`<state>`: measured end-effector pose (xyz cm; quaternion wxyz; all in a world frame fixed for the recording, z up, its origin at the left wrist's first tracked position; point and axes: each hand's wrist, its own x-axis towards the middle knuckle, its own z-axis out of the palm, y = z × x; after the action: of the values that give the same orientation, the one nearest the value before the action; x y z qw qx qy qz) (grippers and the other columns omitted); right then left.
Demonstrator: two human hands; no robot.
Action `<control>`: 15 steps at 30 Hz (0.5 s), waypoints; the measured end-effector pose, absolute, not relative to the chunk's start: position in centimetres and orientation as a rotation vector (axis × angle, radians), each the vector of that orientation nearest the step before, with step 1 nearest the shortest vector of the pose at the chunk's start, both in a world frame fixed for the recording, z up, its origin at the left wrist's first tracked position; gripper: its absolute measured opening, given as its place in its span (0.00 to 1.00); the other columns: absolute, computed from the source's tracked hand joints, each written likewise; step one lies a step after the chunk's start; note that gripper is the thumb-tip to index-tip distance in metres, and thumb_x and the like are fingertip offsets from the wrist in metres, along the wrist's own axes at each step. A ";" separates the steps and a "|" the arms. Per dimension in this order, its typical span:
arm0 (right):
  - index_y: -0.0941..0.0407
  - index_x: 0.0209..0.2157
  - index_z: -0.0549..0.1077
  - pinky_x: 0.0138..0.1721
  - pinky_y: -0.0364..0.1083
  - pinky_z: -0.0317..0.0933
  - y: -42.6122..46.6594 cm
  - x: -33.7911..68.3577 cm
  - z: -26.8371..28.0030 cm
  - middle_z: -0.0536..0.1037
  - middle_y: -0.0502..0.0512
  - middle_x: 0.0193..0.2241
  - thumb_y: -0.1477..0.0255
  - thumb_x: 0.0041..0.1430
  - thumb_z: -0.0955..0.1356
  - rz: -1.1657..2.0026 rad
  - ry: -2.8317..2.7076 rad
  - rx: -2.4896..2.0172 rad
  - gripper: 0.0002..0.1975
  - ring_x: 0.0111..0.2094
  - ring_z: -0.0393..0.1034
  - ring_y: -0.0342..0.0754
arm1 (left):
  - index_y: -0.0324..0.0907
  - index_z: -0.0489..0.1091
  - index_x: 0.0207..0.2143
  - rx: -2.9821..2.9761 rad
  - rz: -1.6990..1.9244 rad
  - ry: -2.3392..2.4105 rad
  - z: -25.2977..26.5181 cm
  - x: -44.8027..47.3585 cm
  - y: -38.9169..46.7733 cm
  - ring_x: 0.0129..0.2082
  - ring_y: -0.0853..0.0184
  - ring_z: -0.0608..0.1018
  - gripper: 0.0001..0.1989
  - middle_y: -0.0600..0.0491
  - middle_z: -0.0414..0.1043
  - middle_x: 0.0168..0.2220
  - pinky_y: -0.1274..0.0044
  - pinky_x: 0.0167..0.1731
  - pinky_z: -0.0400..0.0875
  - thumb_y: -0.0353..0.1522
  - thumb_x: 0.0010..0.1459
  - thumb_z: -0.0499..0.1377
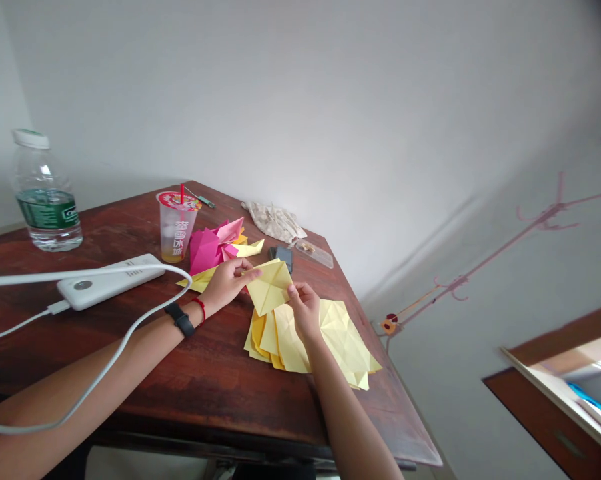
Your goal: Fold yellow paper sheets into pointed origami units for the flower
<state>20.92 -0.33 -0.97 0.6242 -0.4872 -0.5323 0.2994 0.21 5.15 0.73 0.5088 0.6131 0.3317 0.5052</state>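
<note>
A small square of folded yellow paper [269, 288], with crease lines meeting near its middle, is held up between my two hands. My left hand [229, 281] pinches its left corner between thumb and fingers. On the opposite side, my right hand [305, 308] grips the right edge the same way. Beneath the right hand lies a spread stack of creased yellow sheets [347, 333], some a deeper orange-yellow. Beyond the left hand sit pink folded papers [207, 248] and a few yellow folded pieces, partly covered by the hand.
A plastic cup with a red straw [177, 230] stands behind my left hand. Left of it are a white power bank [111, 281] with a cable [145, 308] crossing my forearm and a water bottle [47, 200]. A cloth [275, 221] and a dark device [283, 258] lie farther back.
</note>
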 end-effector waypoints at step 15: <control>0.53 0.35 0.68 0.23 0.42 0.56 -0.5 20.1 -0.5 0.74 0.47 0.22 0.57 0.53 0.73 0.685 -1.123 -1.103 0.17 0.21 0.64 0.43 | 0.42 0.68 0.39 1.494 1.244 0.723 0.3 0.8 4.7 0.24 0.66 0.77 0.14 0.55 0.76 0.26 0.78 0.24 0.67 0.40 0.55 0.65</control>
<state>20.13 -0.50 -0.45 0.6537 -0.4862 -0.4950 0.3022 0.77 4.74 0.33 0.5087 0.6201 0.3002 0.5164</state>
